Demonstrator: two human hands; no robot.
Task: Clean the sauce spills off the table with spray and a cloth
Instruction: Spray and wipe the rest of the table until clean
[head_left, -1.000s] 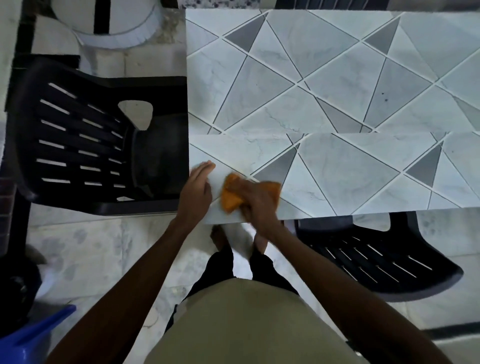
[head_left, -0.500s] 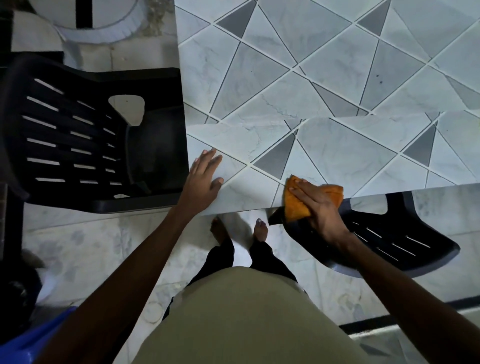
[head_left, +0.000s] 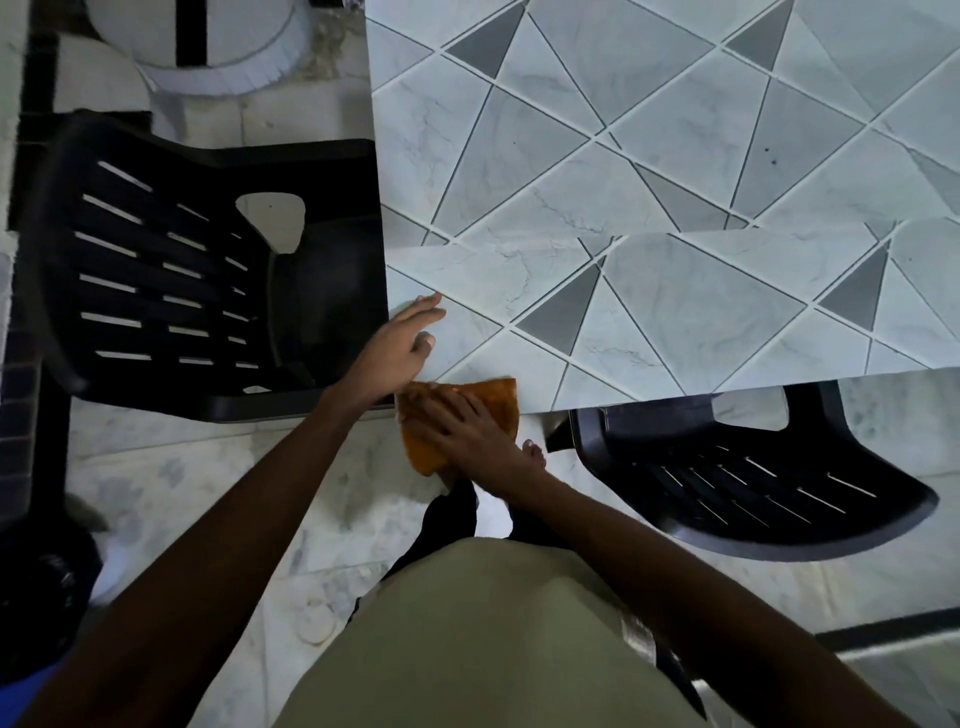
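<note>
Grey-white marble-look tiles cut into triangles by dark lines cover the table (head_left: 675, 312), which fills the far right of the head view, its near edge running left to right just in front of the person. At the near left corner the left hand (head_left: 395, 348) rests flat on the tabletop, fingers straight and close together, pointing to the far right, thumb out to the side, holding nothing. Just to its right, the right hand (head_left: 467, 431) lies on an orange cloth (head_left: 501, 402), fingers stretched out and slightly spread and pointing left, pressing the cloth at the table's near edge. The cloth's far part sits on the tabletop; its near part hangs over the edge below the hand. I cannot tell whether the thumb tucks under the cloth. Two small dark specks (head_left: 770, 156) show on a tile well away to the far right. One black slatted plastic chair (head_left: 182, 286) stands left of the table, touching its left edge; another black chair (head_left: 753, 483) is pushed partly under the near edge, to the right of the person. Bare feet (head_left: 535, 452) show on the pale marbled floor (head_left: 208, 483) below the hands.
</note>
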